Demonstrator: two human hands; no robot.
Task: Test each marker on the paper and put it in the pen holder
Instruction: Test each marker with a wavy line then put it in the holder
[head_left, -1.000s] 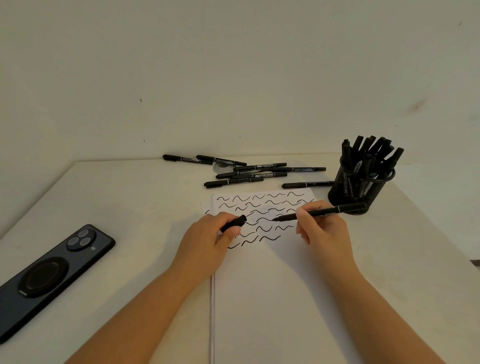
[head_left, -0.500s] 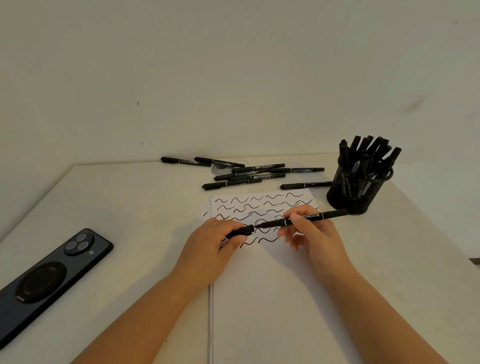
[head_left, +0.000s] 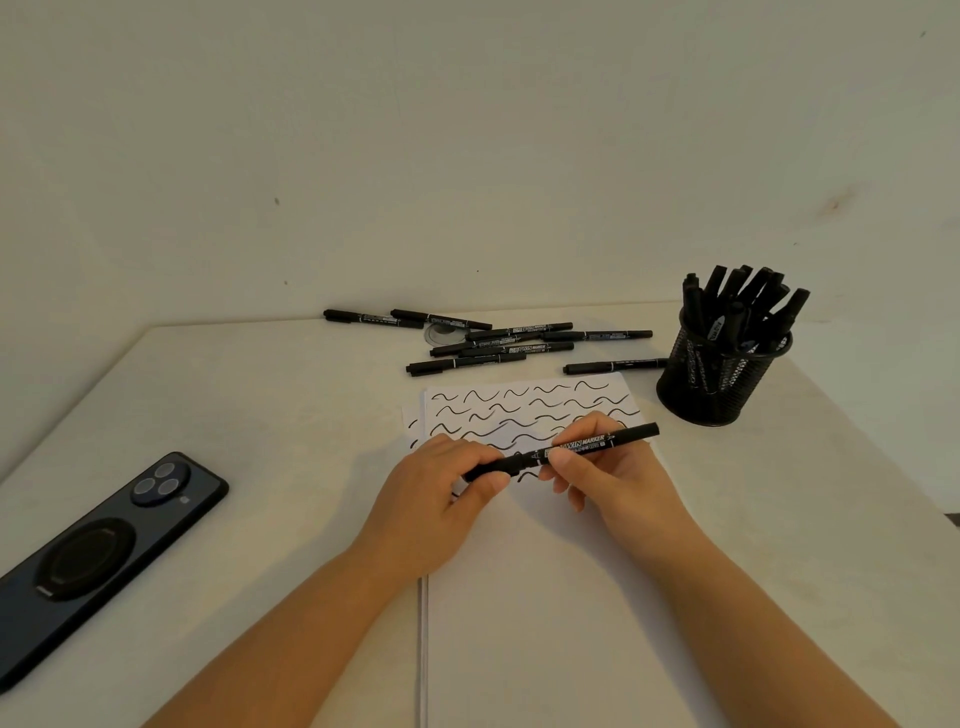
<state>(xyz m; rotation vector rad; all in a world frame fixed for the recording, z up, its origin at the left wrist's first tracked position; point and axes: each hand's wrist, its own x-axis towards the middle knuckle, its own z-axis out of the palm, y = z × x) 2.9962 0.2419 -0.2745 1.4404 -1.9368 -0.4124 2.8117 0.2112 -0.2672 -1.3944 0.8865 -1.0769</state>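
A black marker was held level above the paper by both hands. Its left end, apparently the cap, was pinched by the left hand, and its barrel was gripped by the fingers of the right hand. Wavy strokes were seen on the paper. More markers were laid behind it, beside the filled holder. A phone was laid at left.

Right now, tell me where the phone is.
In the head view the phone lies camera side up on the table, at its left edge, well left of the paper and the left hand.
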